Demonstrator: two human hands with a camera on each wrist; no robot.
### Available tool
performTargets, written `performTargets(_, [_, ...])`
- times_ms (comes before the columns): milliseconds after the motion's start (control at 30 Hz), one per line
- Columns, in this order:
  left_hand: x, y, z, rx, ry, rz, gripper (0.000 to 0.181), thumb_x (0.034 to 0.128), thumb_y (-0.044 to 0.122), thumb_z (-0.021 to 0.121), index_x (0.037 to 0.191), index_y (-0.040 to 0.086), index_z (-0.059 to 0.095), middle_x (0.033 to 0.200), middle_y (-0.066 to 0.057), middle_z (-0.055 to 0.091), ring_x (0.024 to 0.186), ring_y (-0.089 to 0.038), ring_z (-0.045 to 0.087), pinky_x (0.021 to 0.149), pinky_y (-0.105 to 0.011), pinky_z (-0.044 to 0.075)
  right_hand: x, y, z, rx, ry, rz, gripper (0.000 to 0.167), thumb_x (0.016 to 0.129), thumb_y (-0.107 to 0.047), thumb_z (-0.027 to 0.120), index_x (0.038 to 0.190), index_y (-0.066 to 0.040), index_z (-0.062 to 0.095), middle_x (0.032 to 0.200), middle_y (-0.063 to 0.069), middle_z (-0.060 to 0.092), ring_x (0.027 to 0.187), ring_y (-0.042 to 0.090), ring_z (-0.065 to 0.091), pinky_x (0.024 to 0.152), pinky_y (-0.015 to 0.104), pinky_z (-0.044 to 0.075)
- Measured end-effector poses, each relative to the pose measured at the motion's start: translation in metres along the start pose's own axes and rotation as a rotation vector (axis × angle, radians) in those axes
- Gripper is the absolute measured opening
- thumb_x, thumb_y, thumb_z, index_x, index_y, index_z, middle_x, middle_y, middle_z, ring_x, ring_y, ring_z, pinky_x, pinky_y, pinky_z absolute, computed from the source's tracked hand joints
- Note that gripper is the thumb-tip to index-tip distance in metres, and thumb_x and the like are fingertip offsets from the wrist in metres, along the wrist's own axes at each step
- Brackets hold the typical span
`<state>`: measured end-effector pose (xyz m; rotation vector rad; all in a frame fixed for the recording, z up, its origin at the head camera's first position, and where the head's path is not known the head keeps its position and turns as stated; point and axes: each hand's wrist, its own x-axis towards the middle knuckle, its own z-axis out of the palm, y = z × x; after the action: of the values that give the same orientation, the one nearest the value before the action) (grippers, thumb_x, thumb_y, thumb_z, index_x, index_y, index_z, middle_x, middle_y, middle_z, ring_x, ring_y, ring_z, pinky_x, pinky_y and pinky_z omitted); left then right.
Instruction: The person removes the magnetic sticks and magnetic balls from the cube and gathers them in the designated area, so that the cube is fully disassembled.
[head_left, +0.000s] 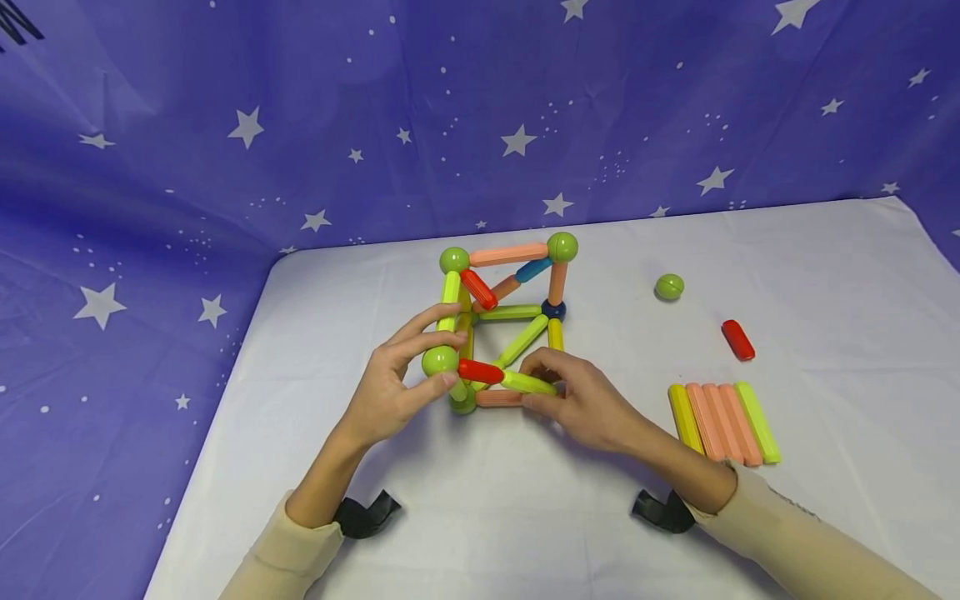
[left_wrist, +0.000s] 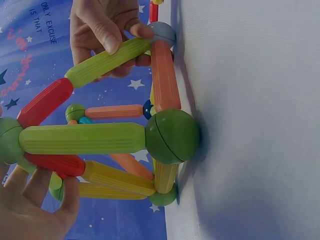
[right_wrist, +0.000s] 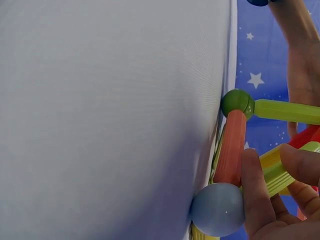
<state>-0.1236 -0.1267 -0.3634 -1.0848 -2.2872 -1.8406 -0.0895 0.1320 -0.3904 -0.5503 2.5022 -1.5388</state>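
A box-like frame of magnetic building sticks and balls stands on the table, with salmon stick [head_left: 510,254] and dark blue ball [head_left: 553,310] among its parts. My left hand [head_left: 390,383] grips the frame's near left upper corner, its fingers over the upper side stick and the thumb by a green ball [head_left: 440,362]. From that ball a short red stick [head_left: 480,372] slopes down, end to end with a light green stick [head_left: 527,382]. My right hand [head_left: 588,404] pinches this green stick near its lower end, beside a grey-blue ball [left_wrist: 163,33] at the lower corner.
Right of the frame lie a loose green ball [head_left: 670,287] and a short red stick [head_left: 738,340]. Nearer, several yellow, salmon and light green sticks [head_left: 757,422] lie side by side. Behind the white table [head_left: 510,517] hangs a purple star-patterned cloth [head_left: 420,183].
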Motion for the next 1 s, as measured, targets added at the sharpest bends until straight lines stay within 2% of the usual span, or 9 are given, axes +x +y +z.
performTargets(200, [0.0008,-0.0012,0.0,-0.004,-0.004,0.004,0.034,0.0847,-0.004,0.065,0.118,-0.001,0.067,0.145,-0.021,0.045,0.138,-0.025,0.039,0.113,-0.057,0.024,0.0002,0.0027,-0.0013,0.025,0.005,-0.016,0.024,0.09,-0.008,0.072,0.111,-0.017,0.064,0.105,-0.005,0.064,0.098,0.019,0.06,0.087,0.041,0.051])
performTargets(333, [0.0009,-0.0009,0.0,-0.003,-0.004,-0.001,0.034,0.0847,-0.004,0.065,0.118,-0.001,0.067,0.145,-0.021,0.044,0.138,-0.025,0.039,0.113,-0.058,0.023,0.0004,0.0037,-0.0019,0.031,-0.002,-0.027,0.023,0.091,-0.008,0.072,0.111,-0.016,0.065,0.103,-0.003,0.064,0.097,0.019,0.059,0.086,0.043,0.05])
performTargets(433, [0.0008,-0.0008,-0.0001,0.0,-0.003,-0.001,0.034,0.0847,-0.004,0.065,0.118,-0.001,0.067,0.145,-0.02,0.045,0.138,-0.025,0.039,0.113,-0.058,0.023,0.0003,0.0038,-0.0026,0.038,-0.018,-0.021,0.022,0.091,-0.009,0.071,0.111,-0.017,0.066,0.103,-0.001,0.065,0.097,0.019,0.058,0.083,0.044,0.049])
performTargets(633, [0.0,-0.0005,-0.0002,0.006,0.005,-0.002,0.034,0.0847,-0.004,0.065,0.118,-0.001,0.067,0.146,-0.011,0.047,0.138,-0.025,0.039,0.112,-0.059,0.024,0.0007,0.0022,-0.0034,0.038,-0.041,-0.02,0.026,0.092,-0.008,0.07,0.116,-0.016,0.065,0.106,-0.001,0.065,0.097,0.019,0.058,0.085,0.041,0.051])
performTargets(833, [0.0001,-0.0003,0.0002,-0.001,0.003,-0.006,0.033,0.0851,-0.003,0.065,0.118,-0.001,0.067,0.146,-0.013,0.046,0.138,-0.025,0.038,0.112,-0.06,0.023,0.0005,0.001,-0.005,0.049,-0.073,0.014,0.023,0.093,-0.008,0.068,0.114,-0.017,0.064,0.105,0.003,0.065,0.098,0.02,0.058,0.084,0.042,0.049])
performTargets(1000, [0.0,-0.0004,0.0004,-0.006,0.003,-0.004,0.033,0.0849,-0.004,0.065,0.118,-0.001,0.067,0.146,-0.013,0.046,0.138,-0.025,0.039,0.112,-0.06,0.023,-0.0002,0.0017,-0.0061,0.054,-0.088,-0.004,0.024,0.094,-0.01,0.067,0.116,-0.017,0.065,0.107,0.003,0.065,0.098,0.02,0.058,0.085,0.043,0.048])
